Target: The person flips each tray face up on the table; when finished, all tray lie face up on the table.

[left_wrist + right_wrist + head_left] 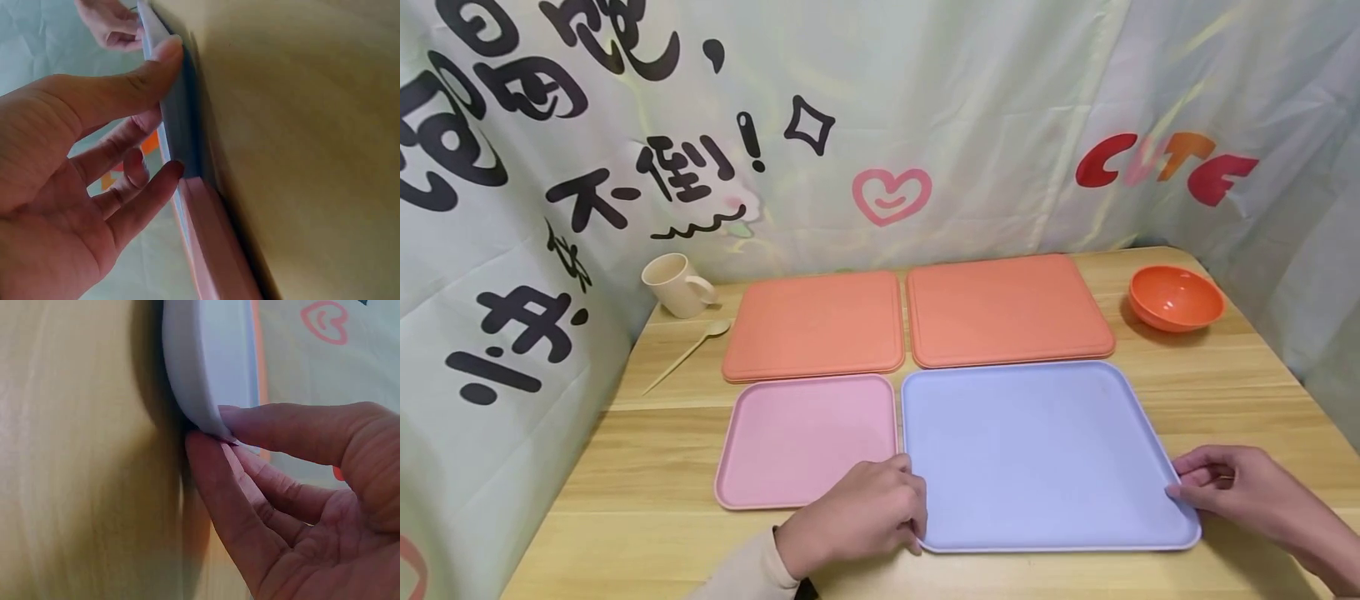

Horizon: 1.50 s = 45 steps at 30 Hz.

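A large light-blue tray (pixel 1015 450) lies at the front right, its left edge close along a smaller pink tray (pixel 805 433). At the blue tray's near left corner my left hand (pixel 865 512) grips the rim; in the left wrist view its thumb (pixel 167 50) presses the outer wall and the fingers bend over the edge. My right hand (pixel 1247 483) pinches the right edge near the front corner. There the thumb (pixel 275 425) lies over the rim, with a finger (pixel 215 475) low against the outside.
Two flat orange trays (pixel 820 325) lie side by side behind the blue and pink ones. A beige mug (pixel 672 286) and a beige spoon (pixel 688 354) are at the back left, an orange bowl (pixel 1176 298) at the back right. A printed curtain (pixel 985 125) hangs behind the wooden table (pixel 625 492).
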Available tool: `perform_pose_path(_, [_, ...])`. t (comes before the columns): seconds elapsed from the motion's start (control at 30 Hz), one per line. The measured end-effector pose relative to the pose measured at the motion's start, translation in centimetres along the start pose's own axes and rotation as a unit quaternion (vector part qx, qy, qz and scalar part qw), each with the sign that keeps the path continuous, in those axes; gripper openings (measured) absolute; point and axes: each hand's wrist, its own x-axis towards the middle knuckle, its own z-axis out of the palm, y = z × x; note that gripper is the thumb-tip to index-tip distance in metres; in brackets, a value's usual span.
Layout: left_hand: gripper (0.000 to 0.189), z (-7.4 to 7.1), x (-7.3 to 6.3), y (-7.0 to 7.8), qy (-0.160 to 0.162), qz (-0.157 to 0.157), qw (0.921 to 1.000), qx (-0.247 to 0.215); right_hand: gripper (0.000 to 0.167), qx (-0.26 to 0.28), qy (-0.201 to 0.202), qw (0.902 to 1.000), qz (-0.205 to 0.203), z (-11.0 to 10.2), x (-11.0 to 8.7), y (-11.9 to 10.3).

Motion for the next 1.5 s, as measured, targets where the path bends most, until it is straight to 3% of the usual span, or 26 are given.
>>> perform_pose_path(0.1, [0.013,0.2,0.1,0.0,0.0,0.006,1.0,0.008,0.028,-0.02,0.009,0.9996,-0.016,0.1,0.1,0.1])
perform_pose_path(0.2, [0.022,0.0,0.0,-0.3,0.012,0.002,0.9999,-0.007,0.035,-0.027,0.004,0.9996,-0.004,-0.2,0.2,-0.1])
perform_pose_path(0.33, [0.036,-1.1,0.0,-1.5,0.045,-0.044,0.9966,-0.054,0.048,-0.021,0.006,0.9997,0.004,-1.3,0.4,-1.2])
perform_pose_path(0.43, [0.045,-2.3,0.6,-3.1,0.074,-0.087,0.9872,-0.111,0.053,-0.031,0.032,0.9988,-0.023,-2.5,0.9,-2.4])
perform_pose_path(0.5, [0.051,-3.0,1.3,-4.2,0.088,-0.118,0.9751,-0.165,0.055,-0.044,0.051,0.9967,-0.045,-3.3,1.5,-3.4])
perform_pose_path(0.63, [0.06,-4.2,3.4,-6.4,0.1,-0.202,0.9406,-0.254,0.059,-0.046,0.053,0.9944,-0.079,-4.5,3.4,-5.9])
perform_pose_path(0.7, [0.063,-4.6,4.6,-7.3,0.101,-0.24,0.9254,-0.275,0.062,-0.043,0.044,0.9939,-0.091,-4.9,4.5,-7.1])
perform_pose_path(0.8, [0.066,-5.1,6.5,-8.4,0.098,-0.28,0.9119,-0.283,0.068,-0.047,0.033,0.9927,-0.106,-5.3,6.4,-8.8])
perform_pose_path(0.97, [0.072,-5.4,9.6,-9.5,0.074,-0.323,0.8917,-0.309,0.08,-0.066,0.008,0.9927,-0.101,-5.7,9.7,-10.8])
perform_pose_path(1.1, [0.076,-5.1,11.6,-10.0,0.051,-0.36,0.8695,-0.334,0.089,-0.054,-0.019,0.9961,-0.067,-5.9,12.5,-11.7])
perform_pose_path(1.3, [0.081,-4.4,13.8,-10.8,0.053,-0.396,0.8238,-0.402,0.102,-0.039,-0.012,0.999,-0.017,-5.4,16.3,-12.2])
perform_pose_path(1.43, [0.089,-4.0,14.5,-11.0,0.062,-0.408,0.7977,-0.44,0.096,0.002,0.004,1.0,0.007,-5.0,17.9,-11.8])
perform_pose_path(1.5, [0.091,-3.9,14.7,-11.1,0.073,-0.409,0.7808,-0.467,0.092,0.034,0.013,0.9991,0.02,-4.7,18.4,-11.6])
